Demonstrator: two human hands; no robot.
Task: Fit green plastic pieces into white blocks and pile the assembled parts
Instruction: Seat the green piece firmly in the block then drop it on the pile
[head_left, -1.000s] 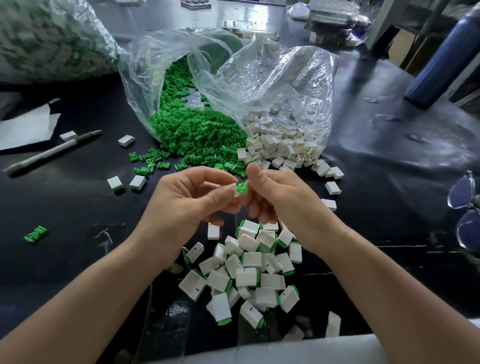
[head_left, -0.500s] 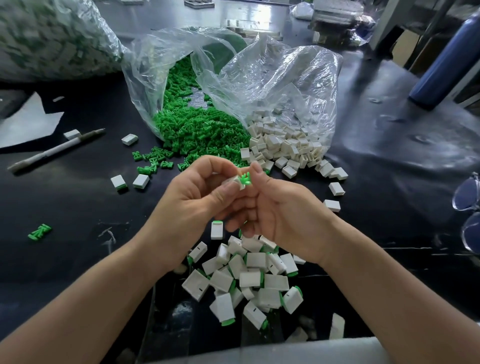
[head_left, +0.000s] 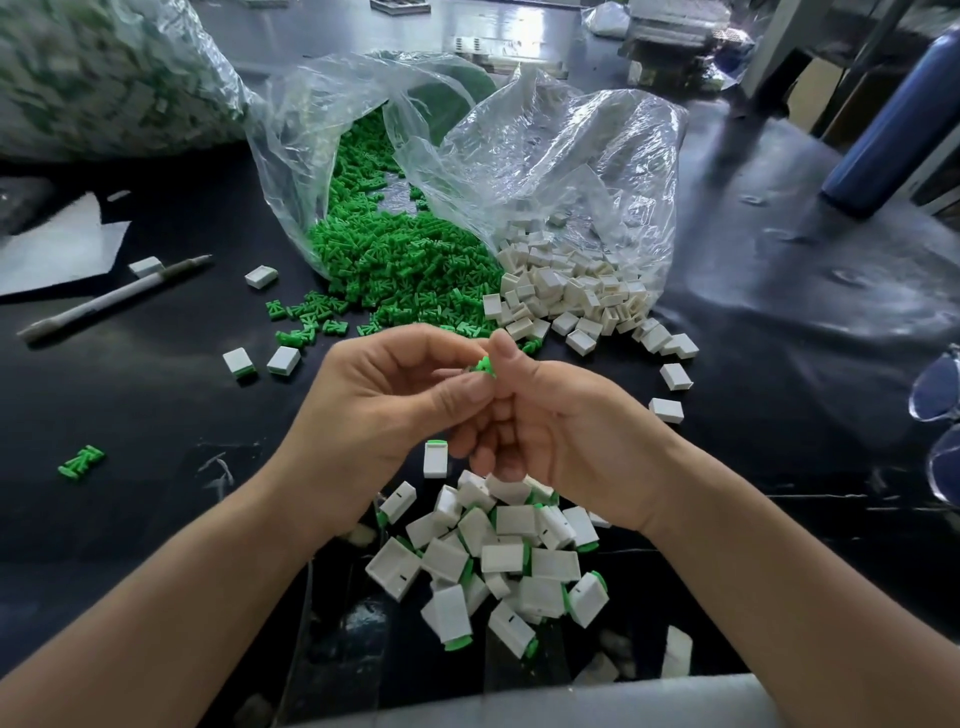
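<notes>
Green piece (head_left: 482, 365) shifted up beneath right hand's (head_left: 561, 431) thumb.

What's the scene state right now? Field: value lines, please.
left hand: pinches green piece at its fingertips
right hand: pinches the same piece; any white block there is hidden
assembled pile: on table, under the hands
green stock: heap spilling from clear bag
white blocks: heap spilling from second bag
pen: lying at far left
</notes>
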